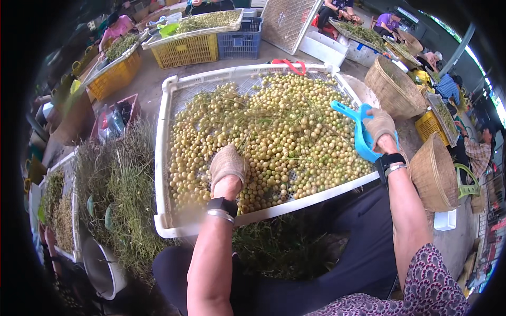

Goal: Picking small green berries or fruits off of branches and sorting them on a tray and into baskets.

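Observation:
A white plastic mesh tray (pixel 269 213) lies before me, spread with small round yellow-green fruits (pixel 276 130) and thin green stems. My left hand (pixel 228 166), in a beige fabric glove, reaches down among the fruits near the tray's front left. Its fingertips are hidden, so whether they close on anything does not show. At the tray's right edge, my right hand (pixel 380 124), also gloved, grips the side of a blue plastic scoop (pixel 361 138). The scoop's handle points left over the fruits. A red strap (pixel 290 65) lies across the tray's far rim.
Left of the tray rises a heap of cut stems (pixel 126 189), with a white bucket (pixel 104 272) below it. Woven baskets (pixel 395 89) stand to the right. Beyond the tray are yellow crates (pixel 185 51), a blue crate (pixel 239 43) and several people seated at other trays.

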`<move>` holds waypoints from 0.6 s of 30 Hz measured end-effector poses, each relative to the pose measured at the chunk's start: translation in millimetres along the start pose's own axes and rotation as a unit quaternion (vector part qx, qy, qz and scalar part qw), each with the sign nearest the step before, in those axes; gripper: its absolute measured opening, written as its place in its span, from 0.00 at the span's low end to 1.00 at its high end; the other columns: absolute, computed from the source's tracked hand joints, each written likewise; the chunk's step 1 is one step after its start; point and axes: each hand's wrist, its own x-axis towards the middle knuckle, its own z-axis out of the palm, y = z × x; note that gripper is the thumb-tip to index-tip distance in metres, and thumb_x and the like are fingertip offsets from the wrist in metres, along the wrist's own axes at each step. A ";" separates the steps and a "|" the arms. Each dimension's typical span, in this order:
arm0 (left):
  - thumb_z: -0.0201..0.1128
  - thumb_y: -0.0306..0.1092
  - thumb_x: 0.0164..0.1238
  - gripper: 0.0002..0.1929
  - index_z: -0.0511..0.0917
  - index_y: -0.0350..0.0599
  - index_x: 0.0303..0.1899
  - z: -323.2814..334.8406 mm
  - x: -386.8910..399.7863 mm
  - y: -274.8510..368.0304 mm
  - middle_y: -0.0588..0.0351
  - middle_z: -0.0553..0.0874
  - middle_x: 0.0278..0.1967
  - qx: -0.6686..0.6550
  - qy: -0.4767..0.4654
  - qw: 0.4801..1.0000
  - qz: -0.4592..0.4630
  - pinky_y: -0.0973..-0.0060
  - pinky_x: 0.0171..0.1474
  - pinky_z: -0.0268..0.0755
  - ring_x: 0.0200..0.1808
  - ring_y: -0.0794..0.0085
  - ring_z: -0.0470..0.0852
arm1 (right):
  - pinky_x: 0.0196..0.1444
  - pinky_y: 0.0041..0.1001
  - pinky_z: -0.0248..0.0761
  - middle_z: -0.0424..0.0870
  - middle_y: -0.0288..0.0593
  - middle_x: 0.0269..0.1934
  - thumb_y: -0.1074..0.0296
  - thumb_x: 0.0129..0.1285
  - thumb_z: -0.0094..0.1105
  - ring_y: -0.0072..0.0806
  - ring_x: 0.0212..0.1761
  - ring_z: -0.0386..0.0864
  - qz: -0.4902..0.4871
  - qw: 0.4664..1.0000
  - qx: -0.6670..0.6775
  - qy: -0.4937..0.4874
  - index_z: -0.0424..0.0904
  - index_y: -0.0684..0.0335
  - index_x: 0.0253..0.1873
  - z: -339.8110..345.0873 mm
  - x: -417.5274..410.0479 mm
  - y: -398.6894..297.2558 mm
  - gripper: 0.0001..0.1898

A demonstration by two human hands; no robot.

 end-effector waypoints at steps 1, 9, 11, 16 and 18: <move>0.70 0.42 0.54 0.19 0.82 0.40 0.43 0.2 2.5 0.4 0.40 0.86 0.40 -0.016 -0.002 1.000 -0.013 0.60 0.47 0.76 0.44 0.48 0.84 | 0.53 0.36 0.71 0.84 0.49 0.46 0.59 0.59 0.58 0.44 0.49 0.80 -0.038 0.997 0.070 0.012 0.83 0.57 0.47 -2.1 -6.5 -17.0 0.14; 0.66 0.33 0.62 0.06 0.82 0.41 0.32 -41.1 -6.4 -9.7 0.66 0.74 0.18 -0.457 -0.064 0.880 -0.116 0.82 0.17 0.52 0.14 0.85 0.64 | 0.31 0.28 0.74 0.85 0.43 0.29 0.53 0.65 0.58 0.27 0.26 0.82 -0.072 0.792 0.548 -0.259 0.84 0.62 0.39 14.3 -86.2 -170.9 0.16; 0.66 0.33 0.62 0.06 0.82 0.42 0.32 -49.0 -14.8 -20.0 0.66 0.74 0.18 -0.466 -0.030 0.873 -0.139 0.82 0.17 0.53 0.14 0.84 0.64 | 0.21 0.28 0.68 0.82 0.39 0.24 0.48 0.65 0.59 0.23 0.17 0.75 -0.003 0.779 0.479 -0.405 0.82 0.62 0.33 1.6 -100.5 -208.4 0.20; 0.67 0.35 0.62 0.09 0.83 0.39 0.37 -53.6 -19.8 -34.0 0.65 0.77 0.20 -0.469 -0.001 0.873 -0.134 0.83 0.19 0.58 0.16 0.83 0.69 | 0.18 0.30 0.63 0.79 0.38 0.20 0.43 0.62 0.61 0.24 0.16 0.71 0.162 0.686 0.563 -0.432 0.80 0.60 0.33 57.0 -107.2 -272.6 0.22; 0.68 0.35 0.59 0.12 0.83 0.37 0.40 -61.9 -15.5 -30.8 0.63 0.80 0.22 -0.394 0.013 0.912 -0.115 0.81 0.25 0.64 0.22 0.82 0.74 | 0.21 0.29 0.64 0.79 0.38 0.20 0.46 0.61 0.64 0.23 0.19 0.72 0.117 0.712 0.562 -0.404 0.82 0.62 0.33 60.3 -104.7 -283.6 0.21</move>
